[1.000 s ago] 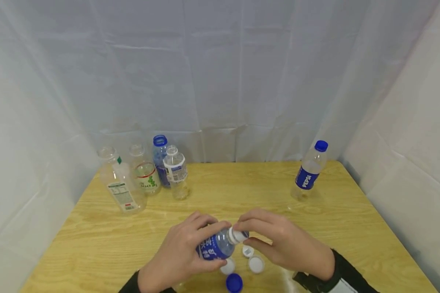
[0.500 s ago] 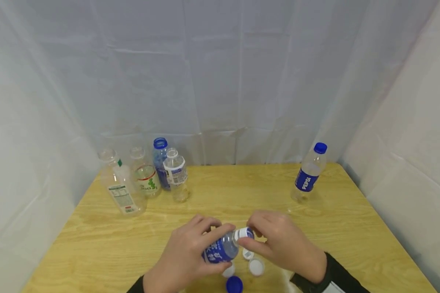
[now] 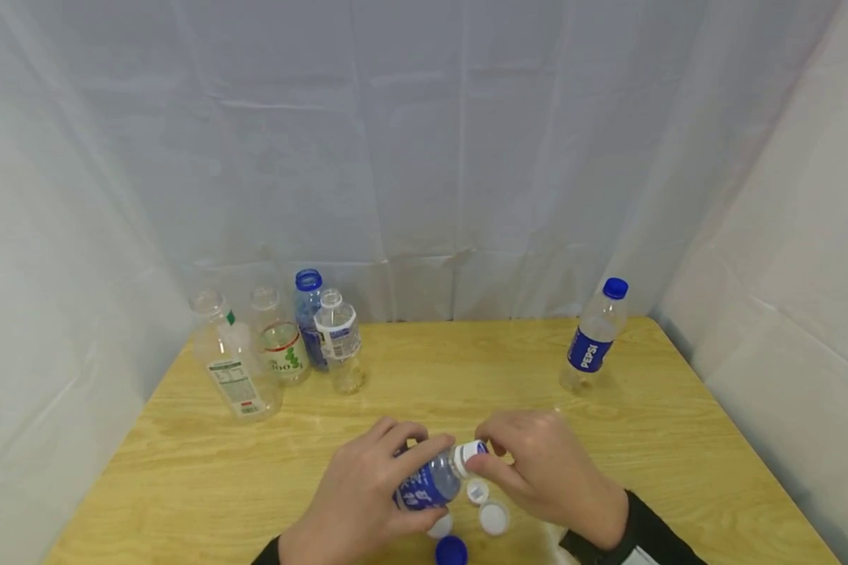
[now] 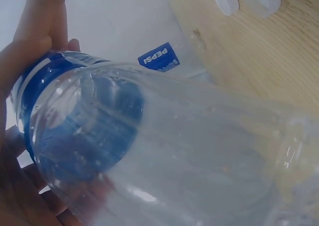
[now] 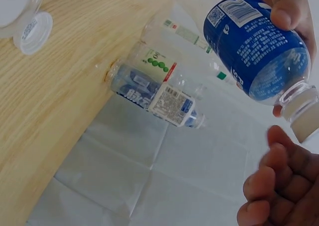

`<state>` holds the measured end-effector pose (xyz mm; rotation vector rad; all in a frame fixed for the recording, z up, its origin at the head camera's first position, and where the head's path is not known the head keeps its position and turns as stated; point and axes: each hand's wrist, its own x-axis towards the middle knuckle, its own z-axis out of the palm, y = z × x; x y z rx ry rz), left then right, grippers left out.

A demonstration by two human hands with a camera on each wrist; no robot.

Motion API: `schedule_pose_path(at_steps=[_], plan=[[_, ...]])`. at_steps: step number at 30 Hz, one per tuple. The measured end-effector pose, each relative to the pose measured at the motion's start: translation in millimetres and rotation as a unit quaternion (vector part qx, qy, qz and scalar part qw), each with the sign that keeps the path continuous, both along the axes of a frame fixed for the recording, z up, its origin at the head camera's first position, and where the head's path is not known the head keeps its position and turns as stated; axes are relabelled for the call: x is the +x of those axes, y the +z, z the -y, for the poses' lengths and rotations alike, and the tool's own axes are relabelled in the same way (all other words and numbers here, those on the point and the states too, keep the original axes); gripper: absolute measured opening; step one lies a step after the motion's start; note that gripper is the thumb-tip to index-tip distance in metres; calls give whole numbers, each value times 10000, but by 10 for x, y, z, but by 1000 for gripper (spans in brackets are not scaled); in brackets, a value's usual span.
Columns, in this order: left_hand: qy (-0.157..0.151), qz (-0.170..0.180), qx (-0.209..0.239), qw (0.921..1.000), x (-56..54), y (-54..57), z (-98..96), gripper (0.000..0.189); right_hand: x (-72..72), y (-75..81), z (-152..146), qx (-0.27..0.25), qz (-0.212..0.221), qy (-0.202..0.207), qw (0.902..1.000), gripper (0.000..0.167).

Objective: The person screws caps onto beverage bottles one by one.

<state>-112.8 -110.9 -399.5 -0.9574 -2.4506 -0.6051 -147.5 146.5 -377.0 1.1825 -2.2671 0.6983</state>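
Clasping bottle (image 3: 427, 484), left grip (image 3: 363, 494) faces right grip (image 3: 547, 475) pinching cap (image 3: 470, 453), table's side edges (image 3: 729, 439) distant.

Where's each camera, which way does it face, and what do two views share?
Head: worn on the head, looking forward and down at the held bottle; left hand and right hand show.
Left wrist: worn there, looking at the bottle close up; left hand shows.
Right wrist: worn there, facing the bottle; both hands show.
Head and left wrist share the Pepsi bottle.
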Motion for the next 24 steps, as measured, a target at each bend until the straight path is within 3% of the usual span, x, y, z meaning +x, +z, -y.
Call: schedule_pose_path(at_steps=[3,8,13,17,20,24], plan=[[57,33,24,10000,1,-8,17,70,16,45,-76,204,234,196,9993,36],[62,-117,82,9999,-14,-18,25,71,57,122,-181,676,320,570,9956,59],[-25,-119,60,9999,-19,-20,27,71,75,155,-171,731,523,853,9923,52],[-16,-90,-1,10000,-18,-16,17,71,75,154,-143,714,564,806,9926,35],[-1,-105,-29,9999,-18,-10,0,70,69,143,-123,790,566,549,9937,23],[22,-260,-66,9996,-26,-10,-30,70,47,107,-95,809,474,215,9954,21]])
